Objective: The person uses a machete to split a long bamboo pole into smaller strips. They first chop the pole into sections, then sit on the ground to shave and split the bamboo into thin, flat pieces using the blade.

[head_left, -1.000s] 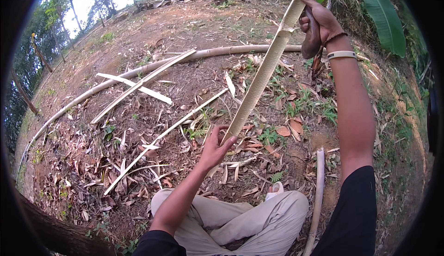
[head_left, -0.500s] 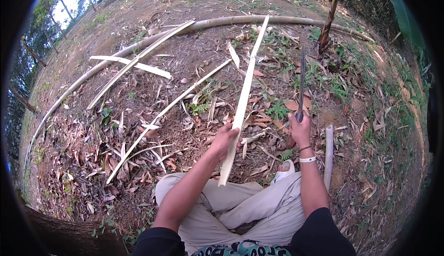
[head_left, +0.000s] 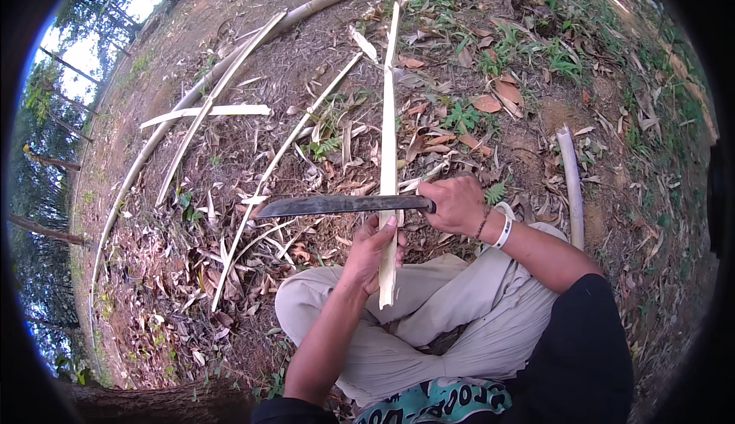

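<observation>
Left hand (head_left: pixel 373 246) closed around pale bamboo strip (head_left: pixel 389 156) at centre frame. Right hand (head_left: pixel 458 205) closed on machete (head_left: pixel 337 206) handle, blade across strip. Blade could slip toward left fingers (head_left: pixel 387 229), which sit just beside the edge.

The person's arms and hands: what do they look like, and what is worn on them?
Both hands are bare, without gloves. The right hand has a white band and a thin dark beaded bracelet at the wrist; a black short sleeve covers the upper arm. The left hand wears nothing, and its forearm is uncovered.
</observation>
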Demonstrator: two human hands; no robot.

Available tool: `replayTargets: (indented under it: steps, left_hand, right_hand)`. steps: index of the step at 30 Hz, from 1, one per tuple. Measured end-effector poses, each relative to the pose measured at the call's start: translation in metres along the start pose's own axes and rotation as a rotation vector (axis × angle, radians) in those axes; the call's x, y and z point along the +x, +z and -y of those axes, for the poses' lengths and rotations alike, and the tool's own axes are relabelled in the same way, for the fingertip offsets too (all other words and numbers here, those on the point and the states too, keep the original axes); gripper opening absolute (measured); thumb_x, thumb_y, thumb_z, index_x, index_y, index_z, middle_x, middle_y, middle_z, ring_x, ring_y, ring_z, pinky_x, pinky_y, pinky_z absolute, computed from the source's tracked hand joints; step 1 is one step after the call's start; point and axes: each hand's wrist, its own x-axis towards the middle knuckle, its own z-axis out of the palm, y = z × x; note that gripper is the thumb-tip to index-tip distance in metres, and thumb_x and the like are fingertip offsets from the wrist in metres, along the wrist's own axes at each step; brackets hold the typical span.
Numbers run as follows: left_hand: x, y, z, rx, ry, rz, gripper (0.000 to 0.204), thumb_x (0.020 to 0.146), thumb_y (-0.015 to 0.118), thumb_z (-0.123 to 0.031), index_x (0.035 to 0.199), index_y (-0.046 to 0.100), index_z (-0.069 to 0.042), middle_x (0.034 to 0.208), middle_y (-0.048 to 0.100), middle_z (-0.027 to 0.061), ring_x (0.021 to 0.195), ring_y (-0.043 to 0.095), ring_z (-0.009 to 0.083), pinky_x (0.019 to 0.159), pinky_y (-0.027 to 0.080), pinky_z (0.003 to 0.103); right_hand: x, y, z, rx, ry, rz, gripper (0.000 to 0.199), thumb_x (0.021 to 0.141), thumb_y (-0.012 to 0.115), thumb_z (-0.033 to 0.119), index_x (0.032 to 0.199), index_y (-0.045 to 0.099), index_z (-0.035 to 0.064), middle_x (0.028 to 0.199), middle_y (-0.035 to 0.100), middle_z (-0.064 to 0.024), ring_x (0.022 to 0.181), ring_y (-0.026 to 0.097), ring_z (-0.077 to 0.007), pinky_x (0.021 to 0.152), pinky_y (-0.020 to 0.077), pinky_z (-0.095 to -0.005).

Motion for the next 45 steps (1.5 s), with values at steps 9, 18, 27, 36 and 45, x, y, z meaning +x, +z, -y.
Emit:
replayTargets:
  steps: [9,18,27,36,45]
  left_hand:
    - [-0.014,-0.011,0.028,-0.199,-0.071,0.064,0.012,0.101,0.048,-0.017,0.105,0.046,-0.006,0.071,0.045,0.001,0.051,0.039,0.0084,0.042,0.033,0.022]
    - [-0.021,-0.02,0.028,-0.237,-0.098,0.072,0.01,0.102,0.046,-0.016,0.102,0.046,-0.007,0.069,0.039,-0.0014,0.048,0.033,0.0054,0.039,0.029,0.02]
    - [-0.019,-0.026,0.032,-0.3,-0.063,0.126,0.01,0.102,0.045,-0.016,0.101,0.047,-0.007,0.068,0.038,-0.0013,0.046,0.033,0.006,0.037,0.028,0.021]
    - [-0.03,-0.021,0.032,-0.361,-0.115,0.116,0.011,0.101,0.046,-0.016,0.102,0.048,-0.005,0.066,0.038,-0.0005,0.045,0.031,0.0059,0.035,0.028,0.021]
    - [-0.044,-0.027,0.027,-0.274,-0.172,0.129,0.01,0.1,0.048,-0.015,0.103,0.049,-0.005,0.065,0.038,0.0005,0.044,0.031,0.0058,0.035,0.027,0.021]
  right_hand:
    - [-0.018,0.006,0.008,-0.021,-0.07,0.113,0.021,0.069,0.069,0.027,0.076,0.056,0.0122,0.059,0.058,-0.0086,0.055,0.061,-0.0323,0.05,0.0466,-0.0453]
    - [-0.017,0.021,0.009,-0.061,-0.083,0.124,0.02,0.07,0.069,0.027,0.076,0.057,0.0124,0.06,0.06,-0.007,0.056,0.062,-0.0316,0.05,0.048,-0.0441]
    - [-0.007,0.025,-0.017,-0.104,-0.047,-0.02,0.017,0.072,0.066,0.026,0.073,0.056,0.0131,0.054,0.057,-0.0095,0.055,0.063,-0.0329,0.05,0.0485,-0.0457]
    - [0.018,0.029,-0.074,-0.208,0.093,-0.061,0.017,0.076,0.066,0.027,0.087,0.064,0.0144,0.06,0.062,-0.0118,0.059,0.065,-0.0335,0.054,0.0512,-0.046]
    - [0.028,0.008,-0.1,-0.114,0.258,0.003,0.016,0.075,0.062,0.021,0.087,0.067,0.0122,0.061,0.062,-0.0117,0.06,0.063,-0.0345,0.061,0.0508,-0.0478]
